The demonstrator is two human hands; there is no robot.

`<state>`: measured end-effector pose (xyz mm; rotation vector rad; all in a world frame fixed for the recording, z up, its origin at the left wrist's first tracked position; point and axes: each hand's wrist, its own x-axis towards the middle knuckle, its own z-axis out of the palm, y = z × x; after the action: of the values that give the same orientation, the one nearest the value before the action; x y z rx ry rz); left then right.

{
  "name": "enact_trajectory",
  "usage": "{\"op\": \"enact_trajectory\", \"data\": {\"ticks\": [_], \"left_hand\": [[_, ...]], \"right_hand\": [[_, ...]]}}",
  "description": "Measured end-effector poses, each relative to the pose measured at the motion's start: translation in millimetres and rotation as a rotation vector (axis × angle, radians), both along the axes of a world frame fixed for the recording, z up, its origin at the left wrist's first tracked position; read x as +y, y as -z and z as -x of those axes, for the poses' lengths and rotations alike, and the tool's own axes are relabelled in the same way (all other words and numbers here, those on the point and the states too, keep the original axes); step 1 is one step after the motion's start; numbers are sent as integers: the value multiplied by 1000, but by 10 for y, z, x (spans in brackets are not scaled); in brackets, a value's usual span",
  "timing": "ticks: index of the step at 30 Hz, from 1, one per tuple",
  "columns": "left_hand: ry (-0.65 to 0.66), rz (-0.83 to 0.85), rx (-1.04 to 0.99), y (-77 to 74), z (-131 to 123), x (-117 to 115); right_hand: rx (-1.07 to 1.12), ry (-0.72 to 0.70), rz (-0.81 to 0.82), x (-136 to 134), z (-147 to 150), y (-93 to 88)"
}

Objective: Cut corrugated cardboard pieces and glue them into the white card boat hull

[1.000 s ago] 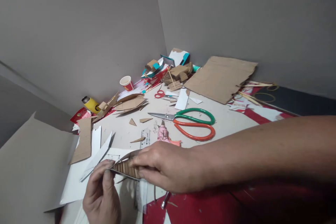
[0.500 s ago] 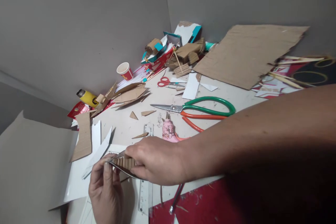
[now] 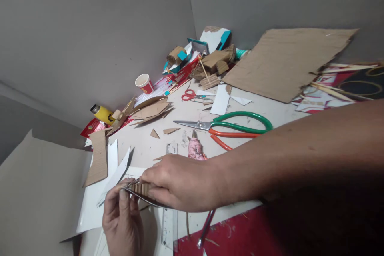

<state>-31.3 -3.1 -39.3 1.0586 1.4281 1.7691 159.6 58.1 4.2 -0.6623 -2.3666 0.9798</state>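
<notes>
Between my hands is a small curved piece of corrugated cardboard (image 3: 140, 189), its ridged inner side showing and its edges meeting in a point at the left. My left hand (image 3: 123, 220) pinches that pointed end between thumb and fingers. From the right, my right hand (image 3: 183, 184) grips the other end; its fingertips are partly hidden in the piece. Just beyond my right wrist lies a pink glue gun (image 3: 195, 149) with a metal nozzle. Large scissors (image 3: 243, 119) with green and orange handles rest behind it. Under the hands runs a clear ruler (image 3: 169, 228).
Cardboard offcuts (image 3: 171, 131) and white paper strips (image 3: 221, 100) litter the table. Small red scissors (image 3: 189, 95), a paper cup (image 3: 144, 84) and a yellow bottle (image 3: 103, 115) stand or lie farther back. A big cardboard sheet (image 3: 288, 64) leans at the right; a red sheet (image 3: 234, 236) lies in front.
My right hand has slid slightly left along the cardboard, covering more of its ridged inside. My left hand keeps its pinch. The whole view has shifted a little.
</notes>
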Motion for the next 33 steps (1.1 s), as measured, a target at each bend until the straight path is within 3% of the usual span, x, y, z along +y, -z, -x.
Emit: {"op": "enact_trajectory", "data": {"ticks": [6,14,18,21,24,26,33], "left_hand": [[-56,-16,12,-70,-21,-25],[-225,-73,54,-183,18,0],[-385,-145,62,-218,13,27],[-509,-200,59,-268,-24,15],[-570,-267,97,-323,-82,-21],[-625,-319,133,-349,-124,-43],[-651,-469,115,-339,-227,-66]], "right_hand": [[291,162,-117,116,-241,-108],[229,301,-81,223,-463,7],[248,341,9,231,-568,52],[245,390,270,204,-625,40],[193,292,707,130,-625,20],[215,218,900,58,-588,21],[602,24,1135,-127,-351,164]]}}
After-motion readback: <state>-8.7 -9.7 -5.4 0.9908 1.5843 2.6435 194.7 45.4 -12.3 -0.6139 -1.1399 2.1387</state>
